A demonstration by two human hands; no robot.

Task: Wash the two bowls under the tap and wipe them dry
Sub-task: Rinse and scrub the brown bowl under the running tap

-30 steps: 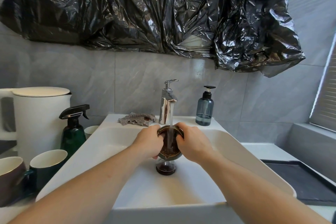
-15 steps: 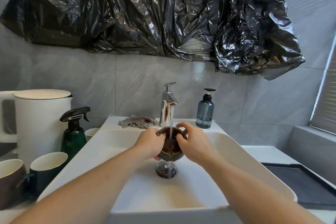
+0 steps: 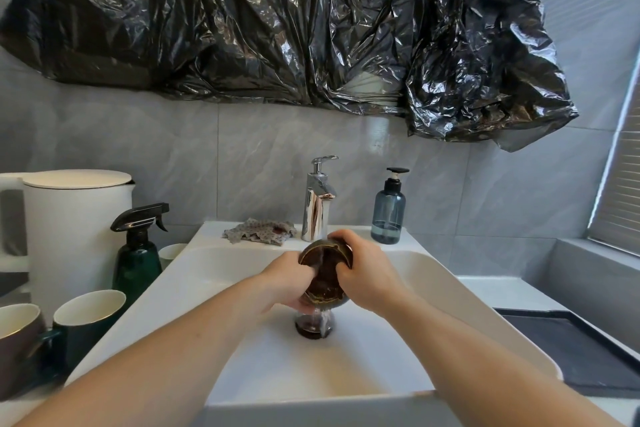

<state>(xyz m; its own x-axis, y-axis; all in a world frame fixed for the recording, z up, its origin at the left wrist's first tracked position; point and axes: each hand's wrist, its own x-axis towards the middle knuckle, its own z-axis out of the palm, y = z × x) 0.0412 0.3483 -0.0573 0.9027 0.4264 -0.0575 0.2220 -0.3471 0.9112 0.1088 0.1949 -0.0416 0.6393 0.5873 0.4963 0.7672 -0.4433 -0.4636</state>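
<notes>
Bowl (image 3: 325, 274) tipped toward the viewer, mouth tilted down under the tap (image 3: 317, 204); left hand (image 3: 289, 279) and right hand (image 3: 369, 276) each grip opposite sides, equally near.

kettle (image 3: 74, 218) left | spray bottle (image 3: 138, 260) | mugs (image 3: 86, 319) | soap dispenser (image 3: 388, 215) | black plastic sheet (image 3: 277, 21) on wall

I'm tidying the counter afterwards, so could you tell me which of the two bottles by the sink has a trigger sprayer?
The dark green bottle left of the sink, beside the white kettle; the blue-grey bottle right of the tap has a push pump.
</notes>
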